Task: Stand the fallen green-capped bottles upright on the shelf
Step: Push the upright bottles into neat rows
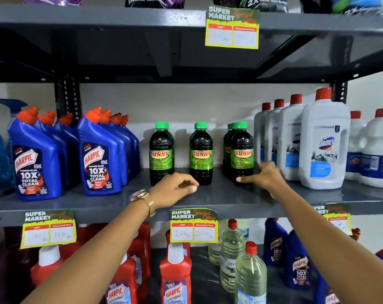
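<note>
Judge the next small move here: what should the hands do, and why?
Probably let go and draw back. Every green-capped bottle in view, including the right front bottle that the right hand touches, stands upright on the shelf; the left hand holds nothing.

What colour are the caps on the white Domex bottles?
Red caps on the Domex bottles, clear in the head view.

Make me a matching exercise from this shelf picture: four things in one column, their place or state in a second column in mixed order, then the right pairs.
Column one:
1. Sunny bottles
2. blue Harpic bottles
3. white Domex bottles
4. right hand

Column two:
A. at the foot of the rightmost green-capped bottle
B. standing upright, mid-shelf
C. left part of the middle shelf
D. right part of the middle shelf

Pairs: 1-B, 2-C, 3-D, 4-A
</note>
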A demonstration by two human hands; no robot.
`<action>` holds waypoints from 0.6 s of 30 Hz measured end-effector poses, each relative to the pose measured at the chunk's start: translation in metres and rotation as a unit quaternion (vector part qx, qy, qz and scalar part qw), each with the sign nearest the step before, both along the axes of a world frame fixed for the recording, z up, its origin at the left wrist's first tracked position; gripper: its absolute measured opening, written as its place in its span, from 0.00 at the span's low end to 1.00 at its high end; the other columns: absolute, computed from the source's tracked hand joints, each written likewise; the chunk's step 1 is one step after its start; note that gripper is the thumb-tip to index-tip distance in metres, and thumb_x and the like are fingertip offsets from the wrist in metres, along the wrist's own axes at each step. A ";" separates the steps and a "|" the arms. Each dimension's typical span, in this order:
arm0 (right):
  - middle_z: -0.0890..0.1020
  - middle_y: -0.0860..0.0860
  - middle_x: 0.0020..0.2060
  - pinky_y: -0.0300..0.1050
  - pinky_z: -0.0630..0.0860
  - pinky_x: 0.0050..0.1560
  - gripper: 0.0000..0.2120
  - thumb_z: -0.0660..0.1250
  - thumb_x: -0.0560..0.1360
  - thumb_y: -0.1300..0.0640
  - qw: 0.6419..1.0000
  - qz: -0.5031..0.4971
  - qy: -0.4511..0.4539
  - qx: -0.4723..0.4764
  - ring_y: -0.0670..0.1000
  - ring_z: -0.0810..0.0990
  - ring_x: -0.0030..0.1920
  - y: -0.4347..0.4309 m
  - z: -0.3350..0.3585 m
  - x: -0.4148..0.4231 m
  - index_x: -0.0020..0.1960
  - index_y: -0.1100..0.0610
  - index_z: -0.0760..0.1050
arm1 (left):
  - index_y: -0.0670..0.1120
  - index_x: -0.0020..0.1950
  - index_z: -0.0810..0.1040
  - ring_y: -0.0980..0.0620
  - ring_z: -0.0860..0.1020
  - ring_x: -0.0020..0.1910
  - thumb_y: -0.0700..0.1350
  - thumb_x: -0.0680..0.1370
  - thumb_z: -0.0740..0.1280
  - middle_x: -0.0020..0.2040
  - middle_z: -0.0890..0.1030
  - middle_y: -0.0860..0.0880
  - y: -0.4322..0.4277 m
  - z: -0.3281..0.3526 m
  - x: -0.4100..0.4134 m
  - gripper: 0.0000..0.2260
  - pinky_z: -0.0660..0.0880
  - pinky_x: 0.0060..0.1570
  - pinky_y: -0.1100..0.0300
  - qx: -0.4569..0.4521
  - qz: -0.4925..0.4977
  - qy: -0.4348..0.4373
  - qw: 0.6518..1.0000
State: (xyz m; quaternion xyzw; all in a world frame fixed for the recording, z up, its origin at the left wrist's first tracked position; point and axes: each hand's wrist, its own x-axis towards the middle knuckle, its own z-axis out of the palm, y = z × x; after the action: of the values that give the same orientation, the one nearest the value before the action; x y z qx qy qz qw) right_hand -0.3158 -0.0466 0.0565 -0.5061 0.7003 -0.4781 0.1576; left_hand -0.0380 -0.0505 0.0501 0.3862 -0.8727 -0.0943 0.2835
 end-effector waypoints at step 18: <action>0.80 0.60 0.60 0.58 0.71 0.67 0.37 0.80 0.62 0.44 0.995 0.038 0.092 0.025 0.62 0.77 0.63 -0.030 -0.007 -0.004 0.64 0.61 0.73 | 0.50 0.64 0.78 0.56 0.73 0.67 0.52 0.79 0.64 0.65 0.78 0.53 -0.010 -0.005 -0.008 0.16 0.65 0.69 0.57 0.027 0.029 -0.069 0.997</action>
State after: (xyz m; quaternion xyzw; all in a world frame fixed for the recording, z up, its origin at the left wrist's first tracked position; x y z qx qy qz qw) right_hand -0.3194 -0.0764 0.0497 -0.5703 0.7038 -0.4055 0.1227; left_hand -0.0461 -0.0602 0.0449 0.4248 -0.8756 -0.0825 0.2144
